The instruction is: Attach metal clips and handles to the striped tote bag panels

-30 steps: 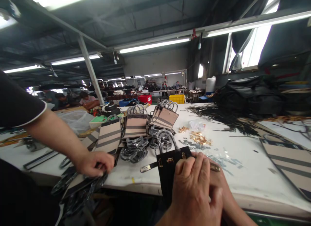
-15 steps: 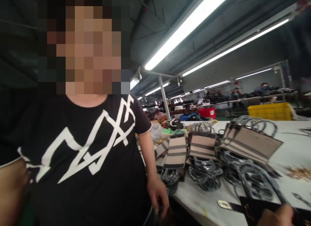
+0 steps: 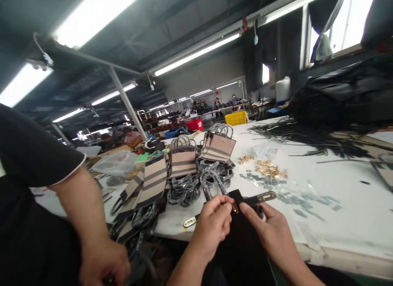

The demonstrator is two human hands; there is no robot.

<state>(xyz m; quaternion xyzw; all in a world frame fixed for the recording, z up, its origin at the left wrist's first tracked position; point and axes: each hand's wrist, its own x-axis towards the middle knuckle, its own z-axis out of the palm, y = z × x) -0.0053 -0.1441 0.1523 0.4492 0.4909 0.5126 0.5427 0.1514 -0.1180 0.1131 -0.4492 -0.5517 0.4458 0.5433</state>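
My left hand [image 3: 213, 220] pinches a small copper-coloured metal piece [image 3: 235, 206] over a black bag panel [image 3: 242, 245]. Beside it my right hand [image 3: 272, 220] grips the black panel, thumb on top, near a dark strap with a metal-edged end [image 3: 267, 197]. A plastic-wrapped handle [image 3: 211, 181] rises behind my left hand. Another strap end with a gold-coloured plate [image 3: 190, 222] lies at the table's front edge. Striped beige bags [image 3: 184, 162] with wrapped handles stand just beyond.
Gold-coloured fittings [image 3: 270, 169] and small grey pieces [image 3: 307, 200] are spread on the white table [image 3: 353, 232]. Black strips [image 3: 285, 132] lie at the back right. A person's arm [image 3: 89, 208] is close on the left. Yellow [image 3: 236, 118] and red bins [image 3: 195, 124] stand farther back.
The view has swung right, moving the person in the black shirt to the left edge. Both my hands now show together at the black panel; before, only part of one hand showed.
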